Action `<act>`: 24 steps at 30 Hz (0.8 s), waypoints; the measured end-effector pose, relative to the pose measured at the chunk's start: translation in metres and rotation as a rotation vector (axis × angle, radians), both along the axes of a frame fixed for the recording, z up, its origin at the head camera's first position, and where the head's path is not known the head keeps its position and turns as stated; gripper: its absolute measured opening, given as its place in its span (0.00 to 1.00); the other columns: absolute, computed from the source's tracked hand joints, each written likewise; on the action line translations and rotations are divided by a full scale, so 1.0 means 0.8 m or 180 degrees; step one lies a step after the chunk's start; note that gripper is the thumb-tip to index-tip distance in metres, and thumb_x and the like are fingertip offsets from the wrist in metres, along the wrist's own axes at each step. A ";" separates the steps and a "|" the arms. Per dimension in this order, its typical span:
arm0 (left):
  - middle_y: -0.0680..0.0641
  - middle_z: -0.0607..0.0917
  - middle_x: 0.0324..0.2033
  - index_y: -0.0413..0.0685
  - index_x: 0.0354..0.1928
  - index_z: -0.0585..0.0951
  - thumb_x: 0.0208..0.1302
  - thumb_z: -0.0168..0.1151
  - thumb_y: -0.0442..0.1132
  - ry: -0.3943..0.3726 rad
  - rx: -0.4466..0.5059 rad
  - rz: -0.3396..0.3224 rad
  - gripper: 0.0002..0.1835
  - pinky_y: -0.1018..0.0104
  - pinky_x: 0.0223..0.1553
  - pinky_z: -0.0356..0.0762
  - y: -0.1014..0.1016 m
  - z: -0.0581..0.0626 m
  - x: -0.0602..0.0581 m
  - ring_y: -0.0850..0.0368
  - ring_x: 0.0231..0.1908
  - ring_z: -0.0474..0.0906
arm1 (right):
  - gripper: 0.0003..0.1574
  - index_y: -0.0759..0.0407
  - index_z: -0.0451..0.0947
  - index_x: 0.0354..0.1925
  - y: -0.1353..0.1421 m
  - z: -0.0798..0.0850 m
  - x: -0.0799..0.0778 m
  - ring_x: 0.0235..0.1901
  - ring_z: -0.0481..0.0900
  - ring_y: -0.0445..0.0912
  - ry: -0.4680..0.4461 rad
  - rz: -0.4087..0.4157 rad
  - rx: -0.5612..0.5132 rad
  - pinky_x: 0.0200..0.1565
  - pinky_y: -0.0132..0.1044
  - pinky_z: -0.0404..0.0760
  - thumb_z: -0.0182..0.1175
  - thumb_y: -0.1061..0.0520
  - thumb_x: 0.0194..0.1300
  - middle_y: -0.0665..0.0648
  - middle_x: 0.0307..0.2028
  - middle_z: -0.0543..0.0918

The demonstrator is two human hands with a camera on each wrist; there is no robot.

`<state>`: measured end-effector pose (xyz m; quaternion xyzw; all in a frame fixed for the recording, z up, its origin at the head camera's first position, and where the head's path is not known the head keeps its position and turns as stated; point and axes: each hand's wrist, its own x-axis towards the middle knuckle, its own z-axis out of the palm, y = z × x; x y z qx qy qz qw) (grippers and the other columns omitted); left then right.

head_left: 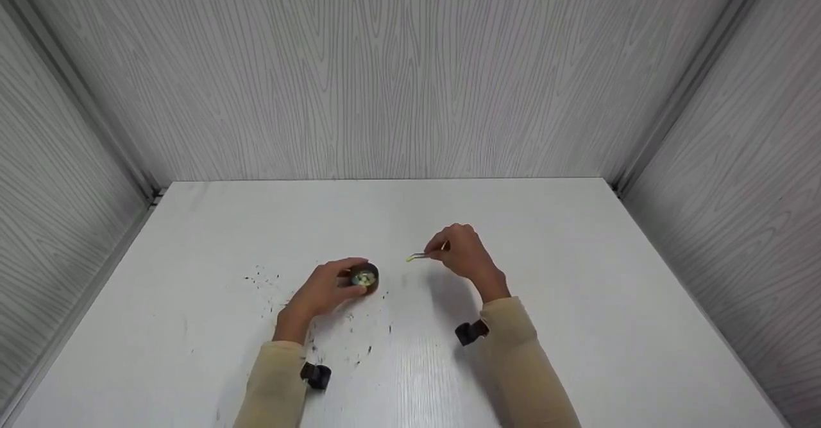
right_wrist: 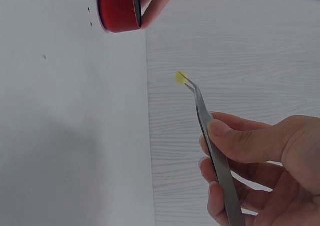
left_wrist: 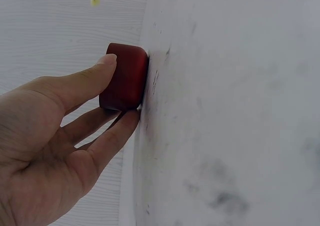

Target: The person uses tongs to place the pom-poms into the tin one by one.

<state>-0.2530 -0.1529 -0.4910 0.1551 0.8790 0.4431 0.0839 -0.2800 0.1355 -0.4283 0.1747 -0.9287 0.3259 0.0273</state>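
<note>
My left hand (head_left: 325, 289) grips a small round red cup (left_wrist: 125, 78) by its sides, at the white tabletop. From above, the cup's dark rim surrounds several small pale and coloured bits. In my right hand (head_left: 463, 253) is a pair of metal tweezers with bent tips (right_wrist: 215, 151), pinched between thumb and fingers. A small yellow piece (right_wrist: 181, 77) sits at the tweezer tips, its exact kind too small to tell. The tweezers are held above the table, to the right of the cup and apart from it.
Dark specks and smudges (head_left: 263, 277) lie scattered on the white tabletop (head_left: 545, 255) around the left hand. Grey wood-grain panels (head_left: 410, 75) stand at the back and both sides. Each wrist wears a black camera (head_left: 471, 332).
</note>
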 end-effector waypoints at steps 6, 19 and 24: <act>0.35 0.79 0.66 0.45 0.70 0.75 0.69 0.68 0.34 0.0007 0.0002 0.0003 0.29 0.41 0.67 0.76 0.001 0.001 0.000 0.35 0.65 0.78 | 0.06 0.59 0.93 0.35 -0.012 -0.002 0.002 0.34 0.85 0.47 -0.0007 0.0015 -0.0013 0.37 0.38 0.85 0.71 0.66 0.62 0.57 0.36 0.92; 0.37 0.78 0.68 0.48 0.71 0.75 0.69 0.68 0.34 -0.0036 -0.0043 0.0073 0.29 0.41 0.68 0.74 0.002 -0.001 -0.001 0.36 0.66 0.77 | 0.06 0.59 0.92 0.36 -0.032 -0.009 0.003 0.35 0.85 0.48 0.0014 0.0115 -0.0023 0.38 0.40 0.86 0.71 0.67 0.63 0.58 0.36 0.92; 0.37 0.78 0.68 0.49 0.71 0.75 0.69 0.68 0.35 -0.0051 -0.0032 0.0081 0.29 0.41 0.68 0.75 0.002 -0.001 -0.001 0.37 0.66 0.77 | 0.06 0.60 0.92 0.37 -0.041 -0.014 0.001 0.35 0.85 0.48 0.0023 0.0184 -0.0001 0.38 0.39 0.86 0.70 0.67 0.64 0.58 0.36 0.92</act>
